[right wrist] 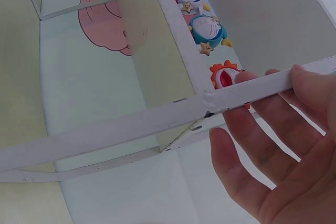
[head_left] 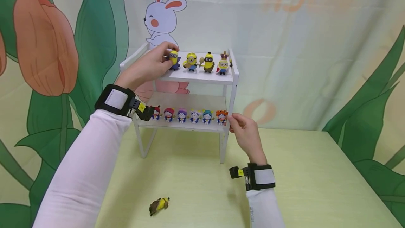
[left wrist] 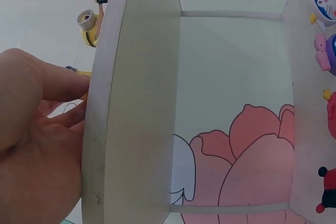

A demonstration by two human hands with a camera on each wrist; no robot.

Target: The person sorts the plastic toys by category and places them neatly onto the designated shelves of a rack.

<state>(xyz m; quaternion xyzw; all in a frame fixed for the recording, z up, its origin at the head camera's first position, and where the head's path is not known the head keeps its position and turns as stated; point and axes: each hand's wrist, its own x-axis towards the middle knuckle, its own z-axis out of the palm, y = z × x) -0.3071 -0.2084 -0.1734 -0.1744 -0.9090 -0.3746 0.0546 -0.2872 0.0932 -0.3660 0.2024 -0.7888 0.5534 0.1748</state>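
My left hand (head_left: pixel 152 62) pinches a yellow Minion figurine (head_left: pixel 173 57) that stands at the left end of the white rack's (head_left: pixel 196 77) upper shelf. In the left wrist view the shelf edge hides most of that figurine. To its right stand three more: a one-eyed Minion (head_left: pixel 191 62), one with a dark mask-like band (head_left: pixel 208 63) and one wearing a crown (head_left: pixel 223 67). My right hand (head_left: pixel 248 133) grips the rack's front right post (right wrist: pixel 252 90), thumb on one side and fingers on the other, beside the orange-maned Doraemon figurine (right wrist: pixel 224 76).
Several Doraemon figurines in coloured hats (head_left: pixel 181 116) line the lower shelf. A brown and yellow figurine (head_left: pixel 159 205) lies on its side on the pale yellow table (head_left: pixel 190 175), in front of the rack. Behind hangs a printed curtain (head_left: pixel 300 62) with a rabbit and tulips.
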